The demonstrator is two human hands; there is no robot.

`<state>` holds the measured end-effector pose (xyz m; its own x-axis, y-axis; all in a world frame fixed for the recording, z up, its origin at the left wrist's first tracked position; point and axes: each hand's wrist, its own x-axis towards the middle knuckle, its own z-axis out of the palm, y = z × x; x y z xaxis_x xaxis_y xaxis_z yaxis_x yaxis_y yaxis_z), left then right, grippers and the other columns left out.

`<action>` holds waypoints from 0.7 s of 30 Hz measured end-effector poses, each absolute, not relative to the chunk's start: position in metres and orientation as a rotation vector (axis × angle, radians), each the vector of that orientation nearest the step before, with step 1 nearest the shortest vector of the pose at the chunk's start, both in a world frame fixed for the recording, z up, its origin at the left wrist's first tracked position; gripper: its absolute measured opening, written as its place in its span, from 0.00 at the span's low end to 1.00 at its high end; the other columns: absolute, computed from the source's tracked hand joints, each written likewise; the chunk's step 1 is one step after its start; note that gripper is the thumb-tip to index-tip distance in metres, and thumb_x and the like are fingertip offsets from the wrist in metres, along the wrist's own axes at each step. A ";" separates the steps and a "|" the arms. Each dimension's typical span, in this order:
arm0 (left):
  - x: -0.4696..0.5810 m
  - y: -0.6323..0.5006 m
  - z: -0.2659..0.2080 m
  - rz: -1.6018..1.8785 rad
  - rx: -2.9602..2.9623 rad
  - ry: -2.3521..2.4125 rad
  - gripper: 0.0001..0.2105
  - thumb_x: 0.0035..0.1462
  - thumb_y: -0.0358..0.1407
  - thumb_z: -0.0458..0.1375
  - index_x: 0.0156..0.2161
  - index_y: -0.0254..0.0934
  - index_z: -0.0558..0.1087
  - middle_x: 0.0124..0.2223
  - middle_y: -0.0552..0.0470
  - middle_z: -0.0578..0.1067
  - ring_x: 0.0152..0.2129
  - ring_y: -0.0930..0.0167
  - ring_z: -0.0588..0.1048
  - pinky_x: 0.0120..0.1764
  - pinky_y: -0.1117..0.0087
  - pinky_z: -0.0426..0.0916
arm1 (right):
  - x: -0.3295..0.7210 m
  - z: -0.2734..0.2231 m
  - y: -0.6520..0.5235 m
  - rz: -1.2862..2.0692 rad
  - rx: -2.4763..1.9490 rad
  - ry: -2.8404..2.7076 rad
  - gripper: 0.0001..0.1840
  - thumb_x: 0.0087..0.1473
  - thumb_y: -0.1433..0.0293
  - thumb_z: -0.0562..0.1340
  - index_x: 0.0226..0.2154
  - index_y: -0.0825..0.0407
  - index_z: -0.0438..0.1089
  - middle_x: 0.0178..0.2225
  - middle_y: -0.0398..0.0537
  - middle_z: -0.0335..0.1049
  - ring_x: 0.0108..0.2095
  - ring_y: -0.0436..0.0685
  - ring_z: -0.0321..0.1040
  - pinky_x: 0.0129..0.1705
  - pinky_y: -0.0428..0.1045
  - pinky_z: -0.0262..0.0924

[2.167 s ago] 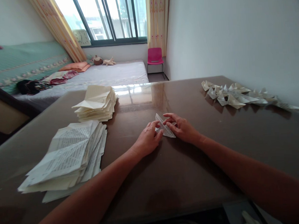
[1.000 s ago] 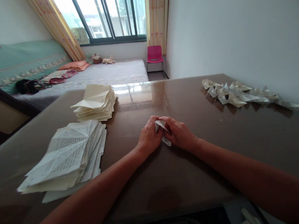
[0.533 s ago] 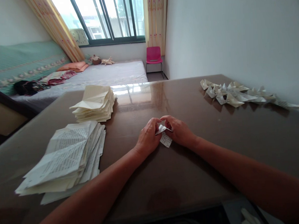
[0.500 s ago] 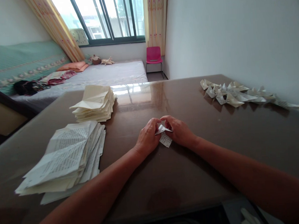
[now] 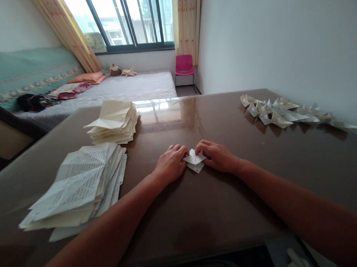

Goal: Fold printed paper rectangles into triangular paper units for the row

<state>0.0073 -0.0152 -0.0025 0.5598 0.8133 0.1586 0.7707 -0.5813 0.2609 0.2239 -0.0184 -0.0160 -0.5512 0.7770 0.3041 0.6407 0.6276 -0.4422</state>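
Note:
A small folded piece of printed paper (image 5: 194, 159) lies in the middle of the table, its upper layer a pale diamond with a point toward the far side. My left hand (image 5: 173, 161) pinches its left corner between thumb and fingers. At the paper's right side, my right hand (image 5: 214, 154) grips the edge with bent fingers, the fingertips on its upper right. The lower flap with print points toward me. The undersides of both hands are hidden.
On the left of the brown table (image 5: 170, 213) stand a stack of cream paper (image 5: 115, 121) and a stack of printed sheets (image 5: 79, 190). Several folded paper shapes (image 5: 273, 112) sit at the far right. Beyond are a bed (image 5: 146, 85) and a pink chair (image 5: 184, 65).
My hands have moved slightly apart, the left one leftward. The folded paper between them has been opened flatter, from a narrow ridge into a wider diamond.

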 end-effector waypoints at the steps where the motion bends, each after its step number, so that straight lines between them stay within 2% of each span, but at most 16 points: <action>1: 0.006 -0.015 -0.003 0.394 2.646 1.325 0.09 0.53 0.31 0.53 0.41 0.43 0.67 0.41 0.52 0.71 0.41 0.66 0.68 0.39 0.67 0.65 | 0.226 -0.015 -0.018 0.385 -1.093 -2.404 0.13 0.47 0.77 0.59 0.38 0.49 0.66 0.38 0.45 0.65 0.34 0.51 0.63 0.38 0.45 0.57; 8: -0.005 -0.011 -0.004 0.443 2.714 1.064 0.09 0.56 0.31 0.51 0.41 0.44 0.68 0.44 0.54 0.70 0.43 0.68 0.68 0.43 0.69 0.66 | 0.231 -0.010 -0.016 0.413 -1.063 -2.477 0.15 0.47 0.77 0.60 0.39 0.48 0.69 0.39 0.46 0.66 0.39 0.54 0.63 0.42 0.47 0.59; 13: -0.013 -0.005 -0.001 0.404 2.728 0.911 0.08 0.60 0.36 0.51 0.42 0.44 0.70 0.44 0.55 0.73 0.43 0.70 0.69 0.46 0.69 0.65 | 0.232 -0.007 -0.015 0.478 -1.056 -2.496 0.15 0.47 0.77 0.61 0.39 0.48 0.71 0.39 0.47 0.67 0.39 0.54 0.64 0.43 0.49 0.60; 18: -0.015 -0.004 0.003 0.368 2.768 0.889 0.09 0.62 0.37 0.50 0.43 0.44 0.71 0.45 0.55 0.74 0.42 0.70 0.69 0.44 0.70 0.66 | 0.233 0.001 -0.018 0.496 -0.948 -2.498 0.20 0.45 0.75 0.63 0.43 0.48 0.70 0.42 0.48 0.68 0.44 0.57 0.63 0.48 0.52 0.60; 21: -0.014 -0.005 0.005 0.329 2.798 0.925 0.09 0.61 0.38 0.50 0.44 0.45 0.70 0.45 0.55 0.74 0.43 0.69 0.69 0.41 0.70 0.66 | 0.231 0.008 -0.019 0.531 -0.864 -2.496 0.17 0.47 0.72 0.64 0.43 0.48 0.70 0.42 0.48 0.70 0.46 0.57 0.62 0.51 0.53 0.58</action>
<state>-0.0139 -0.0052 0.0045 0.7825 0.6036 0.1530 0.5648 -0.7914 0.2340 0.2308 -0.0195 0.0080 -0.7057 0.6505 0.2809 0.4800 0.7304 -0.4859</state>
